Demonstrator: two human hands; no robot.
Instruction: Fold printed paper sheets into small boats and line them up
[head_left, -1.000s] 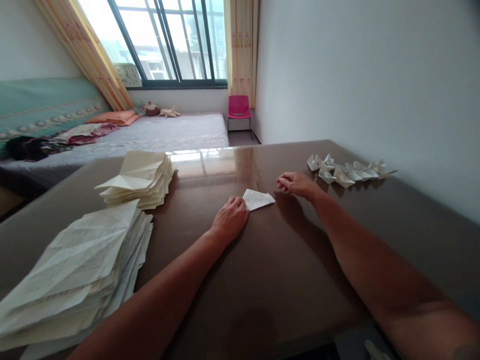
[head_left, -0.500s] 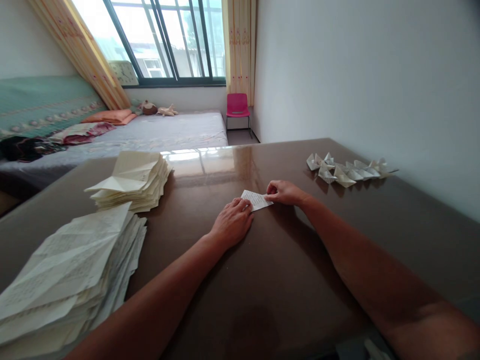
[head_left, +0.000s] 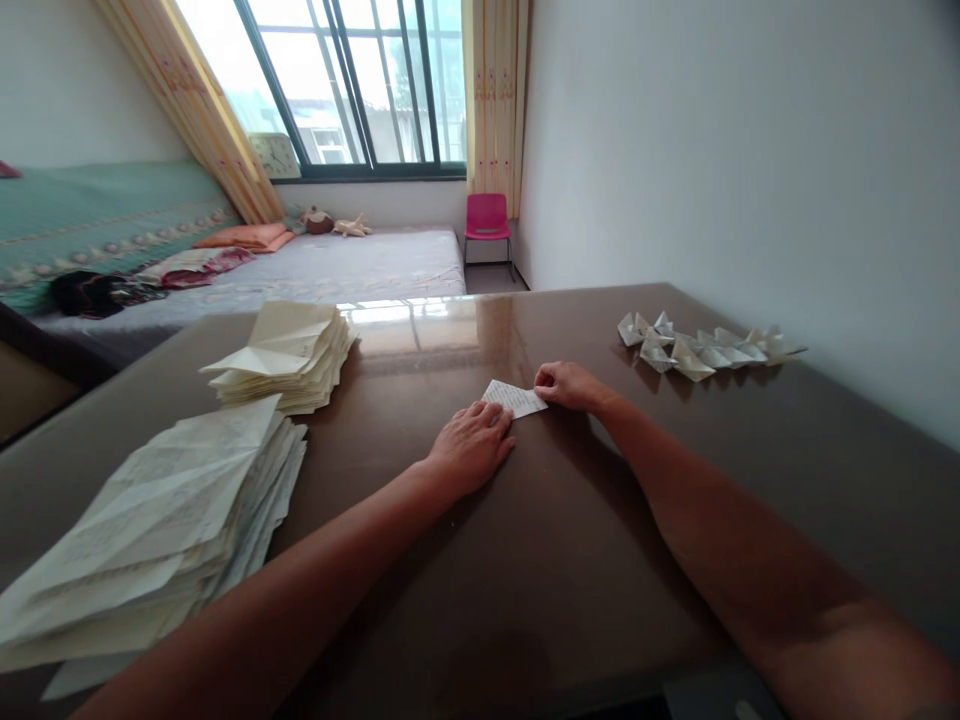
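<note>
A small piece of folded paper (head_left: 517,399) with writing on it lies on the brown table between my hands. My left hand (head_left: 474,440) rests over its left end, fingers lying flat and pressing it down. At the other end, my right hand (head_left: 566,386) is closed in a pinch on the paper's right corner. The right fingertips are partly hidden by the curled hand. Off to the right sits a group of several folded paper boats (head_left: 701,347), apart from both hands.
Two stacks of creased sheets stand on the table's left: a cream paper stack (head_left: 289,355) farther back and a written paper stack (head_left: 172,530) beside my left forearm. A white wall (head_left: 712,150) borders the right. Beyond are a bed (head_left: 375,255) and a pink chair (head_left: 487,217).
The view has turned slightly to the left, so the surroundings sit farther right in the picture. Both hands keep nearly the same places on the folded paper.
</note>
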